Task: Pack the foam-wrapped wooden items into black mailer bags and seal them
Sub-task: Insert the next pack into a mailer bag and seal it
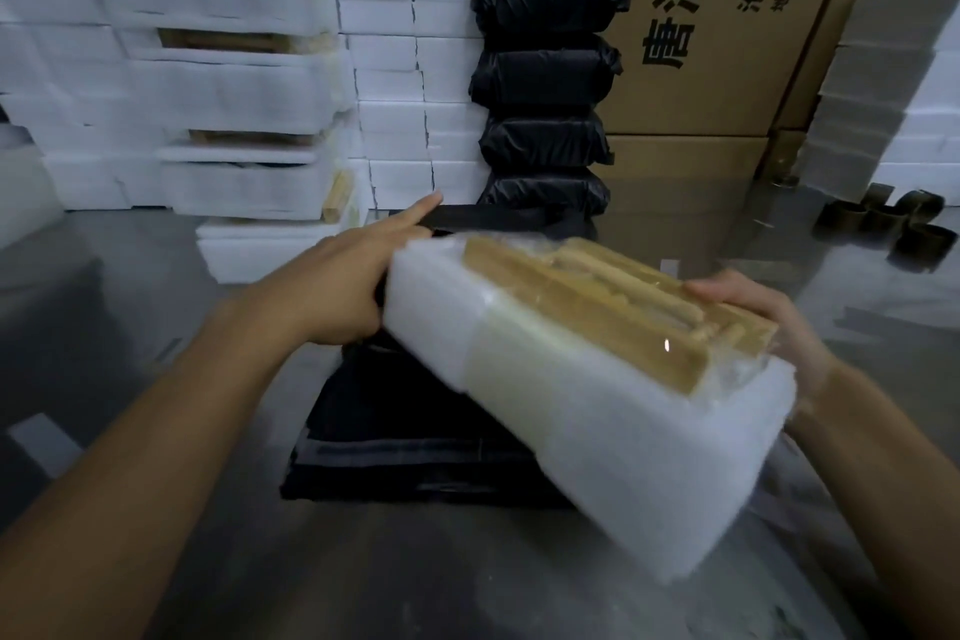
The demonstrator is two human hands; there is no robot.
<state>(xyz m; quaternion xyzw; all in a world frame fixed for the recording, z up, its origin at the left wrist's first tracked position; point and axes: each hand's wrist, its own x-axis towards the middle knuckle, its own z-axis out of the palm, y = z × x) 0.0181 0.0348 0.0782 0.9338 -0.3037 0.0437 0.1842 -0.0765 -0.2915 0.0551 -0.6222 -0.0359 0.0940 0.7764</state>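
A foam-wrapped wooden item (pixel 582 395) is tilted above the table, its wooden slats showing through clear film on top. My right hand (pixel 769 322) grips its right end, fingers curled over the wood. Beneath it lies a pile of flat black mailer bags (pixel 395 437). My left hand (pixel 337 286) holds the raised edge of the top black bag (pixel 488 218) at the item's left end, with the index finger stretched along that edge. Most of the bag's opening is hidden behind the item.
Several packed black bags (pixel 545 83) are stacked upright at the back centre. White foam-wrapped items (pixel 208 120) are piled at the left and behind. Cardboard boxes (pixel 727 42) stand at the back right, with tape cores (pixel 893 224) on the grey table (pixel 467 577).
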